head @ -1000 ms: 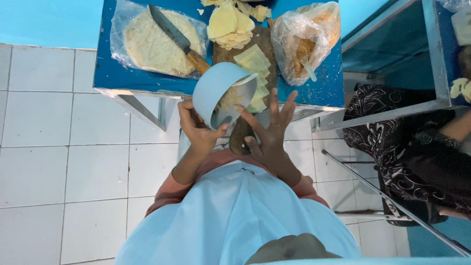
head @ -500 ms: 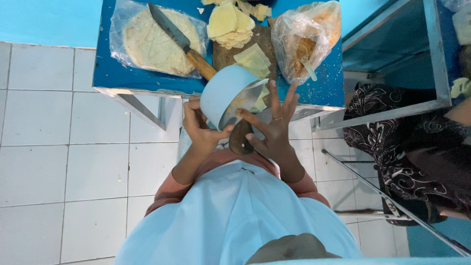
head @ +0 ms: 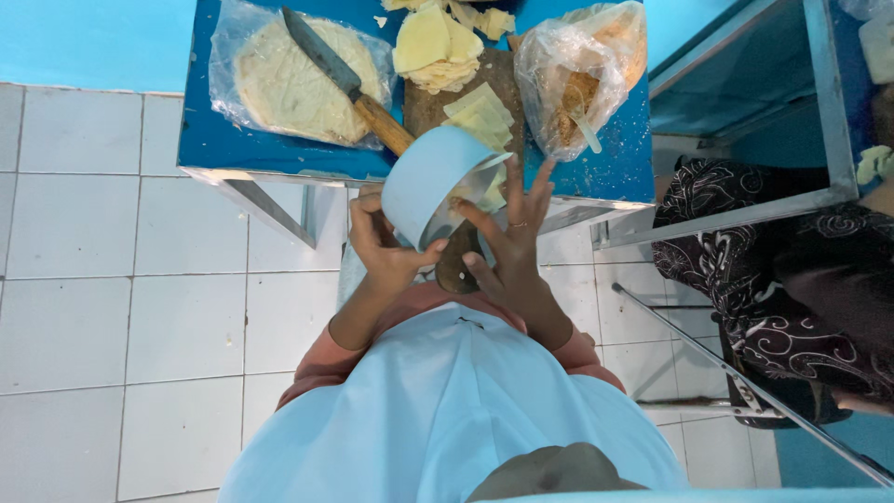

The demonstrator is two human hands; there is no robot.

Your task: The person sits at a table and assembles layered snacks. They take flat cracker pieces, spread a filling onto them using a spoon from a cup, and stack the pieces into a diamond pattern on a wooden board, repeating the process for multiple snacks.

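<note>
We cup the pale blue bowl (head: 430,191) in our left hand (head: 382,251); our right hand (head: 507,247), fingers spread, presses its contents.

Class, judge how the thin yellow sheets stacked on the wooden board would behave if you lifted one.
The yellow sheets look thin, so one would probably flop and weigh little. Broken scraps beside them hint they tear easily. Lying flat on the wooden board, they are unlikely to roll.

Bright, even light, soft shadows, sharp focus, slight bending at the edges.
</note>
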